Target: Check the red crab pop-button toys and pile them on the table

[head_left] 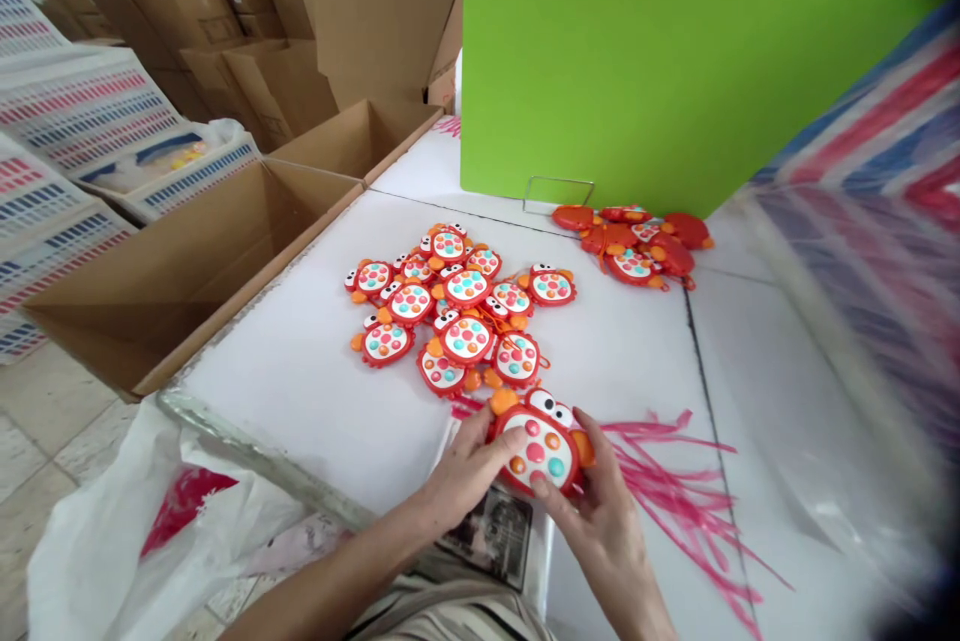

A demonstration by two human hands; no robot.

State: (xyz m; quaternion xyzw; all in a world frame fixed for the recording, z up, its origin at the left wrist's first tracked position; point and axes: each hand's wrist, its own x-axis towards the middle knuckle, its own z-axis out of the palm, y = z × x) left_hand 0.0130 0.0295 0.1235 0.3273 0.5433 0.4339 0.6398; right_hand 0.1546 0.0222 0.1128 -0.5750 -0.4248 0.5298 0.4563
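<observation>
Held toy: red crab-shaped bubble toy [541,441], at the white table's [300,381] near edge.
Left hand [469,471]: grasps its left side.
Right hand [600,511]: grasps its right side, thumb on buttons.
Pile [450,306]: matching toys beyond.

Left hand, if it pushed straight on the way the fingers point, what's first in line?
The left hand already touches the red toy both hands hold. Past it, probably bare white table; depth unclear.

A white table [315,391] stands before a bright green board [675,51]. Open cardboard boxes [187,261] line its left side, with more stacked behind. The floor [45,421] is pale tile.
</observation>
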